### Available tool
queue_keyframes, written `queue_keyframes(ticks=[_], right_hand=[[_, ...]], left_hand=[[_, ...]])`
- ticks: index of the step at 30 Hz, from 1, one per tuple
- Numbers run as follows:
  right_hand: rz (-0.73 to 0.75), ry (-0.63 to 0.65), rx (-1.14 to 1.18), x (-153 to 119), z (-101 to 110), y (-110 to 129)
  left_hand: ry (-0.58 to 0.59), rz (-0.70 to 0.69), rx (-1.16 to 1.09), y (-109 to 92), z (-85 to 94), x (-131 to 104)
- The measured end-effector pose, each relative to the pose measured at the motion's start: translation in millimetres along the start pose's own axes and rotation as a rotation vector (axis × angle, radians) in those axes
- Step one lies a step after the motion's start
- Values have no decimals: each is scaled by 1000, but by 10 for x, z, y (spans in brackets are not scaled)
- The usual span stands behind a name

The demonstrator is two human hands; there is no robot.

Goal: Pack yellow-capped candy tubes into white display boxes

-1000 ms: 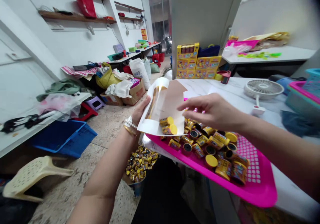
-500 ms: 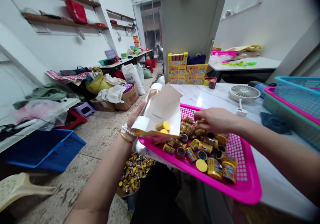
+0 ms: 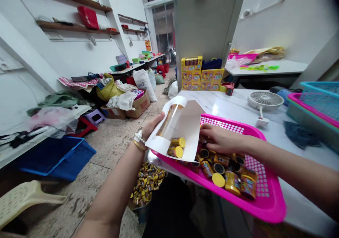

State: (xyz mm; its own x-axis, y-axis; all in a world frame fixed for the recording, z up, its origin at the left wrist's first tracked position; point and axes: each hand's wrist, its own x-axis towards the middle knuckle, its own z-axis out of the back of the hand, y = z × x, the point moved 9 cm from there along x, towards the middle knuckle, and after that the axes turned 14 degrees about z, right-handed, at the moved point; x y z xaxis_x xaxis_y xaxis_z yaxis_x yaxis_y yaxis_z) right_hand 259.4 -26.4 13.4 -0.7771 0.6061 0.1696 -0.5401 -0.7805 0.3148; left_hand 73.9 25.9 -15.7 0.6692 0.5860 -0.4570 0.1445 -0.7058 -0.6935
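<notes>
My left hand (image 3: 151, 129) grips the left side of an open cardboard box (image 3: 189, 133) with a clear window, tilted over the basket's left part. Two small yellow-capped canisters (image 3: 176, 151) lie inside the box near its lower edge. My right hand (image 3: 221, 139) reaches into the pink basket (image 3: 272, 206), just right of the box. Its fingers are bent down among the canisters (image 3: 232, 182), and what lies between the fingertips is hidden. The loose canisters in the basket show yellow caps or dark round ends.
Stacked yellow boxes (image 3: 191, 76) stand at the back of the marble-patterned table (image 3: 227, 103). A white fan (image 3: 265, 100) and stacked baskets (image 3: 317, 103) are on the right. Below the table, a container holds many canisters (image 3: 148, 183). A blue crate (image 3: 58, 160) sits at left.
The box has tipped so more of its inside and the two canisters show. My right hand has moved closer to the box, lower among the canisters. The view has shifted slightly.
</notes>
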Motion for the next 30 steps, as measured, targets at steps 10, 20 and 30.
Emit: queue_keyframes(ticks=[10, 20, 30], right_hand=[[-229, -335, 861, -249, 331, -119], [-184, -470, 58, 450, 674, 233], [-291, -173, -163, 25, 377, 40]], left_hand=[[-25, -26, 15, -28, 63, 17], [14, -53, 9, -47, -59, -1], [38, -31, 24, -37, -12, 11]])
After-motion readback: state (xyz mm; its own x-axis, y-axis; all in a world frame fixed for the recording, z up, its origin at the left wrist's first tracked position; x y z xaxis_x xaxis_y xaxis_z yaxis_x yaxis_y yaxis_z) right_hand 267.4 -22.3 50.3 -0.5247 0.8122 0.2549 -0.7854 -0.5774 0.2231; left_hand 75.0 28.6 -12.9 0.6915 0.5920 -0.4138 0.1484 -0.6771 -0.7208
